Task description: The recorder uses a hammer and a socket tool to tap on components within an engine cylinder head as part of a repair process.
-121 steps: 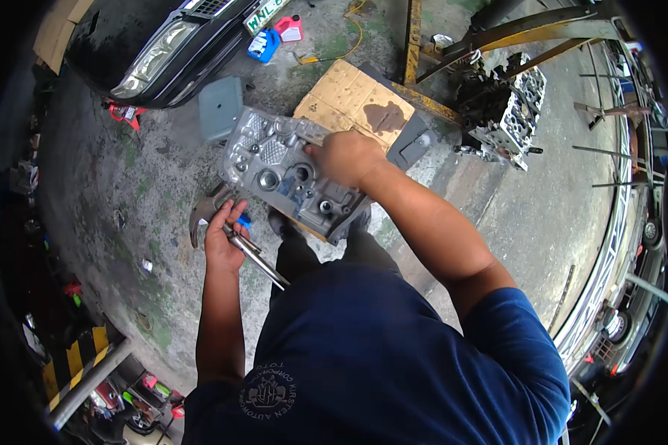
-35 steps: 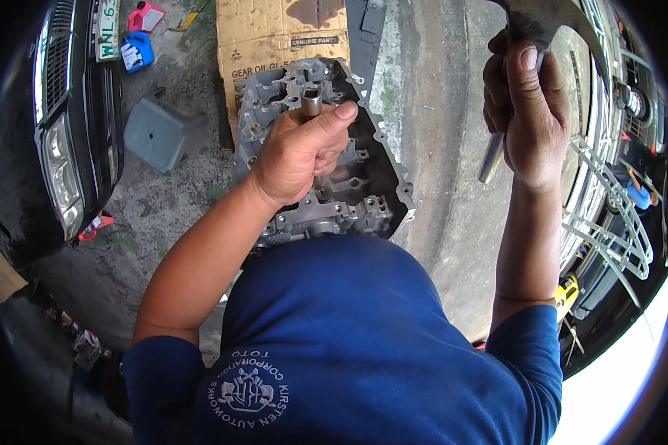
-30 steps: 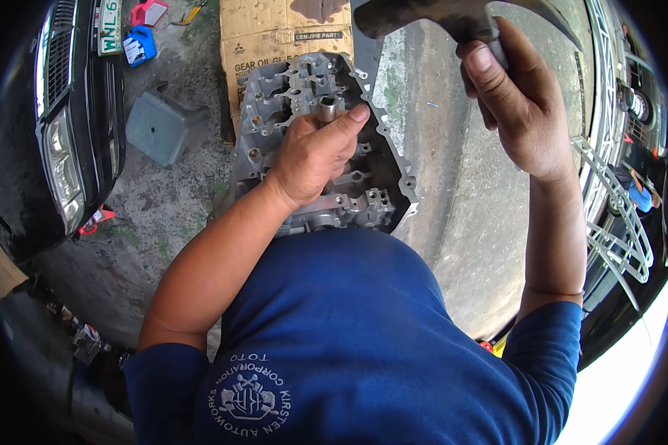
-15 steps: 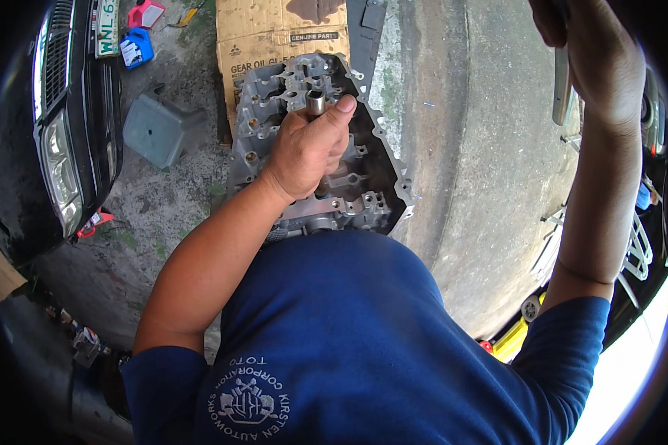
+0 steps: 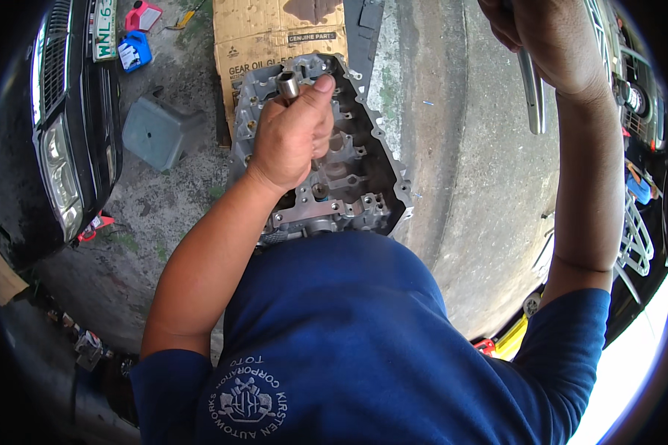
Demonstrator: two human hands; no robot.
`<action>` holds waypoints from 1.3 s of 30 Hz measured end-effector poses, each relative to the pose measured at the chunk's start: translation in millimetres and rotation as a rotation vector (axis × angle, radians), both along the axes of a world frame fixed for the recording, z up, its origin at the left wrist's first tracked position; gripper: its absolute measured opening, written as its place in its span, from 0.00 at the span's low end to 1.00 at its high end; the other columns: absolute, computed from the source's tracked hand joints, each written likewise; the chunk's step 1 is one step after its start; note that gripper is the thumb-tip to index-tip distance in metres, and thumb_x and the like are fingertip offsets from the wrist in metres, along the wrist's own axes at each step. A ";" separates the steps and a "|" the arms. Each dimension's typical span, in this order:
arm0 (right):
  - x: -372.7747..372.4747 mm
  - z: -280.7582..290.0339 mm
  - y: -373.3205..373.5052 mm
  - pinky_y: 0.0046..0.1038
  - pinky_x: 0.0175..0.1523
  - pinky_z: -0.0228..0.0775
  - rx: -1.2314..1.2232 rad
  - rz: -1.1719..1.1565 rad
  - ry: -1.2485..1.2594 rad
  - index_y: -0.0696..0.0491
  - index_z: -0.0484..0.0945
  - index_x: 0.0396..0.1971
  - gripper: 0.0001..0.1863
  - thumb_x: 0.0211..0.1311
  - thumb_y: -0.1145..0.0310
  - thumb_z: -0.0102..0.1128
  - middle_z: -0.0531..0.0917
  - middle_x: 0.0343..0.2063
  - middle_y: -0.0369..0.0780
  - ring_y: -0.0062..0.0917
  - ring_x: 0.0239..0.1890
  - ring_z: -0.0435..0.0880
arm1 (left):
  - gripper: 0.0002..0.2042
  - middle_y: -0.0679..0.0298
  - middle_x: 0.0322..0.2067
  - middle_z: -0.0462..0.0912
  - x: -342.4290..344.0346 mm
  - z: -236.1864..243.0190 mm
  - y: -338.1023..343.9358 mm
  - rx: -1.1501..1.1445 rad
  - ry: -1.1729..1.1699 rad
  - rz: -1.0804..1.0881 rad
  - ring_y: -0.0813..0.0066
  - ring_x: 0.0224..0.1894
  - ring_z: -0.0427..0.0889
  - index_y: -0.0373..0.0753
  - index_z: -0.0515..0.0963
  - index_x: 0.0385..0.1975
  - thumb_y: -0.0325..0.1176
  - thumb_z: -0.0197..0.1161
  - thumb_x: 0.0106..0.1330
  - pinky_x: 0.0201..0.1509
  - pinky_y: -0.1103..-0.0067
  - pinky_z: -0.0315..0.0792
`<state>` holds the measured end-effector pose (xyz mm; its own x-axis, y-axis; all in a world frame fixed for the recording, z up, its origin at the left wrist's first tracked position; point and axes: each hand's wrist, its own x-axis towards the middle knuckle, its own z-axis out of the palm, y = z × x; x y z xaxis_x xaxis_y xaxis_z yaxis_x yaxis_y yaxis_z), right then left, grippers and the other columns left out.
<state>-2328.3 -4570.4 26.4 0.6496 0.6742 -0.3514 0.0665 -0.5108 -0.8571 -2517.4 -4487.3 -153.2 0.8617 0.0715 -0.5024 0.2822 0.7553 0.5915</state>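
Note:
My left hand (image 5: 293, 144) is closed around a silver socket (image 5: 287, 85), which points up out of the fist with its square hole showing. The thumb lies out along one side. The fist is above a grey engine cylinder head (image 5: 352, 182), covering part of it; whether the tool's lower end touches the casting is hidden. Raised at the upper right, my right hand (image 5: 553, 44) grips a tool with a flat metal handle (image 5: 533, 96), whose end sticks out below the fist. The rest of that tool is covered or out of the picture.
Flattened cardboard (image 5: 274, 37) lies beyond the cylinder head. On the left are a grey plastic stool (image 5: 159, 132), a blue jug (image 5: 135, 52), a pink jug (image 5: 143, 15) and the front of a black car (image 5: 63, 156). Another vehicle (image 5: 638, 104) stands at the far right.
My left hand has shifted up and left with the socket, uncovering more of the casting's near part. My right hand has moved left and a little up with its metal-handled tool.

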 end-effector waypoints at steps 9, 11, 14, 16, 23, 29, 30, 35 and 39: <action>1.4 -60.0 -16.8 0.21 0.39 0.66 0.022 0.175 -0.128 0.60 0.74 0.41 0.19 0.71 0.55 0.52 0.75 0.28 0.33 0.15 0.33 0.69 | 0.23 0.75 0.13 0.58 1.7 -30.0 -0.8 -0.006 0.111 -0.079 0.86 0.14 0.53 0.47 0.61 0.13 0.50 0.56 0.69 0.16 0.84 0.48; -1.9 -61.4 -16.2 0.21 0.40 0.66 -0.118 0.137 -0.080 0.60 0.74 0.41 0.19 0.71 0.56 0.52 0.76 0.28 0.33 0.15 0.33 0.69 | 0.23 0.75 0.13 0.58 -2.9 -35.7 -3.0 0.005 0.149 -0.050 0.87 0.14 0.53 0.47 0.62 0.14 0.50 0.56 0.69 0.16 0.84 0.48; 5.3 -75.3 -22.3 0.23 0.40 0.67 -0.064 0.173 -0.142 0.59 0.73 0.41 0.19 0.71 0.56 0.52 0.76 0.28 0.35 0.16 0.33 0.70 | 0.22 0.75 0.13 0.58 -2.7 -40.0 -4.3 -0.006 0.132 -0.058 0.87 0.14 0.52 0.47 0.61 0.15 0.50 0.56 0.69 0.16 0.85 0.48; 7.6 -79.9 -21.8 0.24 0.41 0.67 -0.111 0.184 -0.172 0.60 0.73 0.40 0.19 0.71 0.56 0.52 0.77 0.28 0.38 0.18 0.33 0.71 | 0.22 0.75 0.13 0.57 -1.7 -42.7 -5.3 -0.060 0.122 -0.047 0.87 0.14 0.52 0.48 0.61 0.15 0.50 0.56 0.69 0.16 0.85 0.47; 7.6 -91.0 -15.4 0.25 0.40 0.69 0.191 0.252 -0.161 0.59 0.75 0.42 0.20 0.70 0.54 0.52 0.77 0.27 0.36 0.20 0.32 0.73 | 0.22 0.75 0.13 0.57 -1.3 -44.0 -10.6 -0.045 0.126 -0.060 0.88 0.14 0.52 0.48 0.61 0.15 0.50 0.55 0.70 0.15 0.85 0.47; 21.6 -26.3 -5.7 0.16 0.30 0.58 0.337 0.235 -0.071 0.59 0.74 0.41 0.25 0.70 0.48 0.50 0.71 0.23 0.31 0.11 0.26 0.66 | 0.23 0.76 0.13 0.57 -4.2 -44.6 -18.5 -0.020 0.142 -0.068 0.88 0.14 0.52 0.46 0.62 0.15 0.50 0.55 0.70 0.16 0.85 0.46; 18.8 -29.1 -8.3 0.16 0.30 0.58 0.337 0.233 -0.078 0.59 0.74 0.41 0.25 0.70 0.48 0.50 0.71 0.23 0.31 0.11 0.26 0.66 | 0.23 0.76 0.13 0.57 -2.4 -43.0 -19.6 -0.019 0.136 -0.071 0.88 0.14 0.52 0.46 0.62 0.15 0.50 0.55 0.70 0.16 0.85 0.46; 8.6 -71.9 18.0 0.38 0.48 0.70 -0.445 0.669 -0.257 0.60 0.72 0.44 0.23 0.71 0.52 0.48 0.80 0.36 0.55 0.50 0.42 0.78 | 0.25 0.73 0.11 0.56 -9.5 -47.4 -14.4 0.059 0.132 -0.095 0.86 0.11 0.53 0.45 0.57 0.12 0.48 0.51 0.72 0.14 0.85 0.48; 24.0 -64.6 11.7 0.32 0.48 0.71 -0.139 0.379 -0.276 0.59 0.74 0.45 0.24 0.71 0.50 0.49 0.82 0.36 0.48 0.32 0.42 0.81 | 0.25 0.73 0.11 0.56 -4.3 -38.0 -5.8 0.099 0.091 -0.021 0.85 0.12 0.52 0.45 0.58 0.13 0.47 0.51 0.72 0.15 0.84 0.47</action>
<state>-2304.3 -4558.6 -38.2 0.4493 0.8400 -0.3041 0.4854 -0.5153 -0.7063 -2521.7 -4493.1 -191.2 0.8150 0.1069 -0.5696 0.3532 0.6876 0.6344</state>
